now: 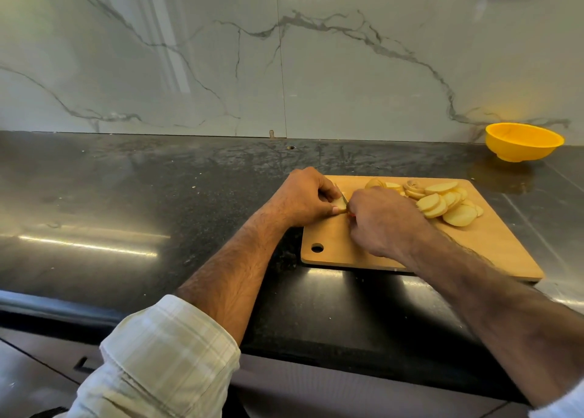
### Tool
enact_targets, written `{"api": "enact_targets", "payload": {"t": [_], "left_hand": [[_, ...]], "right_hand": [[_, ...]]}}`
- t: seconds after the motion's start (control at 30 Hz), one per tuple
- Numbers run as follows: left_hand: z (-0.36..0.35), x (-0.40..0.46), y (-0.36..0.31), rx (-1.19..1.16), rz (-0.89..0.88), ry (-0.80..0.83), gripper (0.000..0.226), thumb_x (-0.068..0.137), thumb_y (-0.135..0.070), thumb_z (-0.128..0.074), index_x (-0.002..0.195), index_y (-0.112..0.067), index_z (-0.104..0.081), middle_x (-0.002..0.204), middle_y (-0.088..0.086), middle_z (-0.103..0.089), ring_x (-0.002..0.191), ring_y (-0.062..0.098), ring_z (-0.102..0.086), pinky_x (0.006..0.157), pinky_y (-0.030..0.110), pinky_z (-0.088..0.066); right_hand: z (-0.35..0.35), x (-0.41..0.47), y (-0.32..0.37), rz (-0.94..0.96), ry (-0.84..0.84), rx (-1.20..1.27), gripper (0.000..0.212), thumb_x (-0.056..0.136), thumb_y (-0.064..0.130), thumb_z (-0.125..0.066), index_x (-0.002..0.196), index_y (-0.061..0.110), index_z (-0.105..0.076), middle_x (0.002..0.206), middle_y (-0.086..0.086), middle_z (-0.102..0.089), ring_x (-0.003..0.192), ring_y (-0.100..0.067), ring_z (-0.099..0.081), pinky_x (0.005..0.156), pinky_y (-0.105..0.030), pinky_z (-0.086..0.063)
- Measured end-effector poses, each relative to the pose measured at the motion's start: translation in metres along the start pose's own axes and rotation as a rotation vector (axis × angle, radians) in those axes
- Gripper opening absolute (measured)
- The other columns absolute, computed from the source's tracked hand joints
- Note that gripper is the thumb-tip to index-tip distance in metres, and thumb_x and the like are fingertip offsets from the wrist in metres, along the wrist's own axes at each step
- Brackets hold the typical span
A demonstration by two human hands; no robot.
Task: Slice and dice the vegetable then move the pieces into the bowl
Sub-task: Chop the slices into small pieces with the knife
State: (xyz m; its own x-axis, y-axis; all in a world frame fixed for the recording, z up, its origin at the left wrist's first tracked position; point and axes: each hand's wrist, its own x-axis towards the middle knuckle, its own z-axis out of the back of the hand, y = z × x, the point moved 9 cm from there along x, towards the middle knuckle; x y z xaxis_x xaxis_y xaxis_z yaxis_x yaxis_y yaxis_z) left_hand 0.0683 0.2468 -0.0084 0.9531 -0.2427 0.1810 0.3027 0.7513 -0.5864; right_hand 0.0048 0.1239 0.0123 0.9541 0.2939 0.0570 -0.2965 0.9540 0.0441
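Note:
A wooden cutting board (493, 243) lies on the dark counter. Several pale yellow potato slices (442, 202) are heaped at its far right part. My left hand (303, 198) pinches the last small end piece of potato (339, 204) at the board's left edge. My right hand (385, 221) is closed around a knife whose red handle barely shows under the fingers; its blade (343, 198) rests against the potato piece. The yellow bowl (523, 141) stands empty at the back right, by the wall.
The dark stone counter (158, 196) stretches left of the board, with a marble backsplash (284, 54) behind it. The counter's front edge runs below my forearms. A metal surface (562, 202) lies right of the board.

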Motion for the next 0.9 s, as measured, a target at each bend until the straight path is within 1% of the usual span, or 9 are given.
{"api": "enact_targets", "payload": {"t": [0.1,0.17,0.23,0.43,0.57,0.7,0.83,0.9], "left_hand": [[0.002,0.000,0.004,0.007,0.011,-0.011,0.032,0.084,-0.028,-0.090,0.113,-0.019,-0.081,0.107,-0.011,-0.075,0.094,0.000,-0.067,0.091,0.019,-0.056],[0.002,0.001,0.006,0.013,0.022,0.002,0.031,0.085,-0.029,-0.089,0.113,-0.020,-0.080,0.106,-0.010,-0.074,0.094,0.002,-0.066,0.091,0.021,-0.057],[0.001,0.002,0.007,0.019,0.032,0.016,0.029,0.086,-0.028,-0.088,0.112,-0.020,-0.080,0.106,-0.010,-0.073,0.095,0.003,-0.065,0.092,0.023,-0.057],[0.000,0.004,0.007,0.038,0.028,0.014,0.024,0.087,-0.030,-0.087,0.109,-0.021,-0.081,0.104,-0.010,-0.073,0.094,0.005,-0.065,0.092,0.028,-0.059],[-0.001,0.004,0.005,0.035,-0.001,0.001,0.022,0.086,-0.031,-0.087,0.106,-0.021,-0.082,0.102,-0.011,-0.073,0.093,0.005,-0.066,0.091,0.028,-0.060],[-0.002,0.004,0.004,0.027,-0.014,-0.004,0.028,0.084,-0.038,-0.089,0.105,-0.020,-0.082,0.099,-0.013,-0.073,0.090,0.004,-0.067,0.084,0.023,-0.059],[-0.003,0.005,0.004,0.039,-0.002,-0.021,0.026,0.084,-0.036,-0.089,0.104,-0.021,-0.082,0.101,-0.011,-0.074,0.092,0.004,-0.067,0.086,0.024,-0.059],[-0.003,0.004,0.004,0.038,0.004,-0.029,0.024,0.083,-0.035,-0.090,0.103,-0.021,-0.083,0.099,-0.010,-0.074,0.092,0.004,-0.067,0.086,0.026,-0.060]], "right_hand": [[0.001,-0.007,-0.009,-0.003,-0.076,0.004,0.021,0.102,0.036,-0.054,0.115,0.025,-0.066,0.110,0.002,-0.066,0.094,-0.019,-0.055,0.075,-0.034,-0.048],[0.006,-0.014,-0.013,-0.006,-0.119,-0.012,0.028,0.104,0.040,-0.050,0.121,0.027,-0.067,0.115,0.003,-0.068,0.101,-0.021,-0.060,0.080,-0.037,-0.053],[0.007,-0.019,-0.016,-0.007,-0.096,-0.016,0.032,0.105,0.043,-0.048,0.128,0.029,-0.065,0.120,0.005,-0.068,0.106,-0.020,-0.061,0.084,-0.038,-0.055],[0.000,-0.021,-0.009,0.010,-0.020,-0.030,0.029,0.106,0.043,-0.048,0.125,0.030,-0.065,0.117,0.005,-0.065,0.094,-0.016,-0.052,0.076,-0.034,-0.048],[-0.003,-0.017,-0.005,0.031,0.015,-0.057,0.025,0.105,0.042,-0.050,0.121,0.031,-0.066,0.108,0.007,-0.063,0.097,-0.015,-0.057,0.081,-0.036,-0.054],[-0.007,-0.011,-0.008,0.065,0.041,-0.062,0.027,0.104,0.043,-0.052,0.122,0.032,-0.067,0.106,0.009,-0.062,0.095,-0.015,-0.054,0.078,-0.033,-0.051],[-0.010,-0.008,-0.011,0.059,0.080,-0.044,0.025,0.102,0.042,-0.054,0.120,0.030,-0.068,0.104,0.007,-0.061,0.097,-0.018,-0.056,0.079,-0.034,-0.053],[-0.010,-0.005,-0.011,0.069,0.049,-0.039,0.021,0.100,0.040,-0.056,0.112,0.029,-0.069,0.096,0.007,-0.060,0.091,-0.018,-0.057,0.074,-0.034,-0.051]]}}
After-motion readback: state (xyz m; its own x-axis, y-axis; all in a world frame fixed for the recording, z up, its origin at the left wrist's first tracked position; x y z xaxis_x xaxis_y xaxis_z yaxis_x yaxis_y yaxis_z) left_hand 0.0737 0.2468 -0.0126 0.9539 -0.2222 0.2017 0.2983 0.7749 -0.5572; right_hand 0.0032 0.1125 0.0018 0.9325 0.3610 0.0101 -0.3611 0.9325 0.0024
